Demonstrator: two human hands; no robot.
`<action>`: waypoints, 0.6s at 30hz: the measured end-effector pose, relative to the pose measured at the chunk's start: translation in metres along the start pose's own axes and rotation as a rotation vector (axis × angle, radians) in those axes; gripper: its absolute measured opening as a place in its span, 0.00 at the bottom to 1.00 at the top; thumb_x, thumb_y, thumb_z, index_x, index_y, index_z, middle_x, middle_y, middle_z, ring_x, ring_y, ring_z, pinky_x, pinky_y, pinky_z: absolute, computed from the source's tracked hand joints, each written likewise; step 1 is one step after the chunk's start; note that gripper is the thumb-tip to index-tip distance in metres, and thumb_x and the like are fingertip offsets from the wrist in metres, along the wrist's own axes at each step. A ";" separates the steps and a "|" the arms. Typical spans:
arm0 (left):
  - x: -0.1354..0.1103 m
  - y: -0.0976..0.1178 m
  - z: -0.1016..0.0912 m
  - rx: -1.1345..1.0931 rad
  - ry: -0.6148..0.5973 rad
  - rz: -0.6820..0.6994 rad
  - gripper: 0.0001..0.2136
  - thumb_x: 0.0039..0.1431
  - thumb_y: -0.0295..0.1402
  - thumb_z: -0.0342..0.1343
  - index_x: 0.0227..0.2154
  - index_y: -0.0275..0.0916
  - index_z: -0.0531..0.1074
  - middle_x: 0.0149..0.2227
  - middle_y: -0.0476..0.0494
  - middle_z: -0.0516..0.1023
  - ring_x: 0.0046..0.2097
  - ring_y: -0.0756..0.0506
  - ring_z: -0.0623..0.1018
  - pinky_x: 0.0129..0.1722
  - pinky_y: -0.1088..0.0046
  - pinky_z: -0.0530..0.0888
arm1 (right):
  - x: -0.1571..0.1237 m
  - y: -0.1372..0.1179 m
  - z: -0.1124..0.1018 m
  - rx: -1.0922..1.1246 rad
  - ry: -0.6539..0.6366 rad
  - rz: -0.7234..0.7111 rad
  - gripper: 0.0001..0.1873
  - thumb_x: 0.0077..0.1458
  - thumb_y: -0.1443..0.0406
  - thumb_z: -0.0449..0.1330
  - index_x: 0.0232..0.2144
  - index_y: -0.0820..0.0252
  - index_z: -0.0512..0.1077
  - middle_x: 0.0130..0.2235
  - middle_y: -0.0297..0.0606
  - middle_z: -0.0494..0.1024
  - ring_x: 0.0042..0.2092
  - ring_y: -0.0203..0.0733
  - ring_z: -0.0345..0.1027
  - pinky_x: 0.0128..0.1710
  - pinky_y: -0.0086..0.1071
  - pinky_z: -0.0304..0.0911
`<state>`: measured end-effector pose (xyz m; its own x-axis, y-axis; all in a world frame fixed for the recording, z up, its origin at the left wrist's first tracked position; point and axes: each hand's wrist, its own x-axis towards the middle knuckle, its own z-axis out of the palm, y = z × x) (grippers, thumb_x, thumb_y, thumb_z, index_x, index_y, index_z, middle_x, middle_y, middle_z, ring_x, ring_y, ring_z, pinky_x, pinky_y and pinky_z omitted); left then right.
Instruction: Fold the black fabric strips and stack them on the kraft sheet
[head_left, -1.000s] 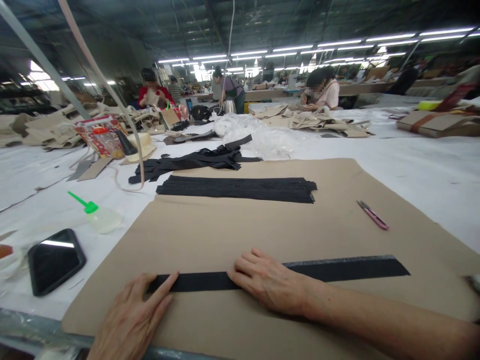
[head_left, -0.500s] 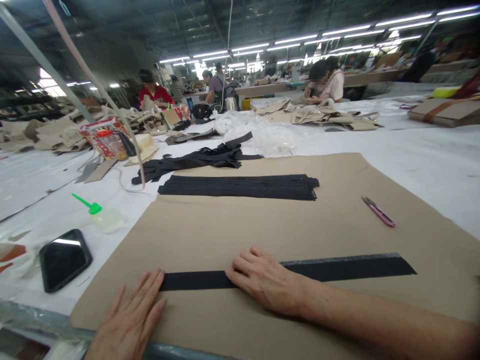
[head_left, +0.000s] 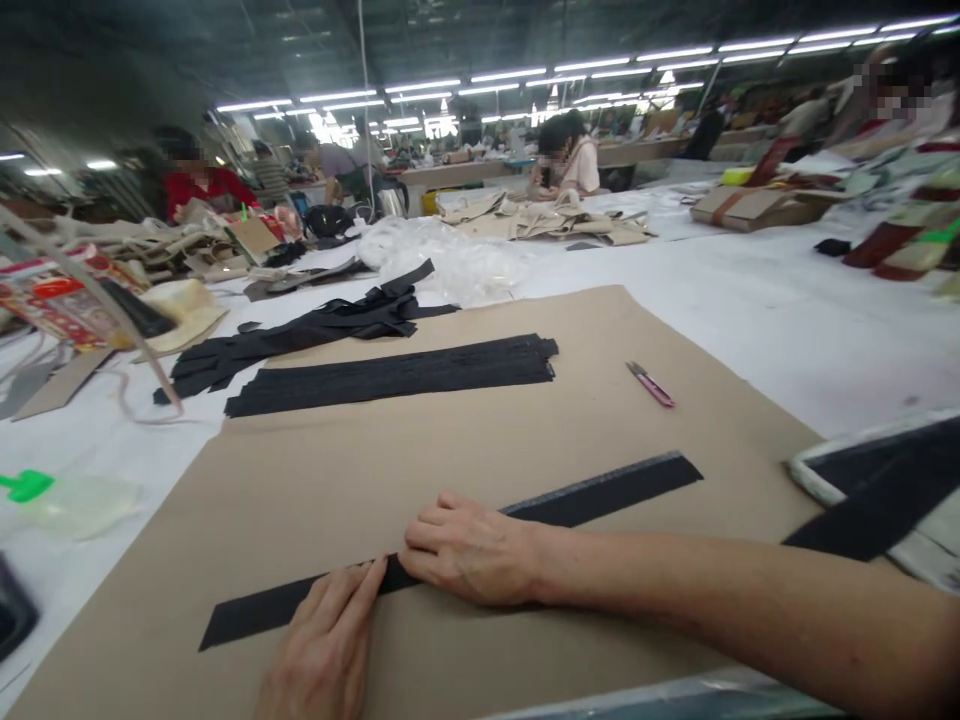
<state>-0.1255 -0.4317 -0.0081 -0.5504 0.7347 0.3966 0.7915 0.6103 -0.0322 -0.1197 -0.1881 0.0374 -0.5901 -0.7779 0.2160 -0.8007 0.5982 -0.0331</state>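
A long black fabric strip (head_left: 255, 612) lies slantwise on brown paper (head_left: 480, 440) in front of me. Along the upper edge of its right part runs a narrow greyish band. My left hand (head_left: 326, 630) rests on the strip's left half, fingers stretched out and close together, pressing it down. Just beside those fingertips, my right hand (head_left: 472, 550) is closed, its curled fingers gripping the strip near the middle. My right hand and wrist cover part of the strip. Farther back on the paper are a flat stack of black strips (head_left: 397, 378) and small pink-handled thread snips (head_left: 651, 384).
A loose heap of black strips (head_left: 315, 325) lies behind the stack, near clear plastic wrap (head_left: 442, 255). A green-capped bottle (head_left: 75, 500) and a dark phone (head_left: 11, 605) are at left. At right, another black strip (head_left: 877, 500) lies across a pale-rimmed object. Several people work farther back.
My left hand has slid right along the strip, from its left end to beside my right hand. The view has turned right, and the strip now slants more.
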 end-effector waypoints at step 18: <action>0.010 -0.001 -0.004 0.201 -0.087 0.156 0.31 0.54 0.17 0.43 0.62 0.41 0.53 0.40 0.46 0.71 0.41 0.49 0.71 0.47 0.73 0.66 | -0.049 0.018 -0.009 -0.086 0.040 -0.020 0.08 0.64 0.69 0.49 0.35 0.63 0.67 0.34 0.37 0.66 0.35 0.39 0.56 0.33 0.34 0.50</action>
<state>-0.1307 -0.4261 -0.0009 -0.4539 0.8416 0.2926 0.8044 0.5283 -0.2718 -0.1048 -0.1374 0.0349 -0.5683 -0.7824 0.2549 -0.7992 0.5985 0.0555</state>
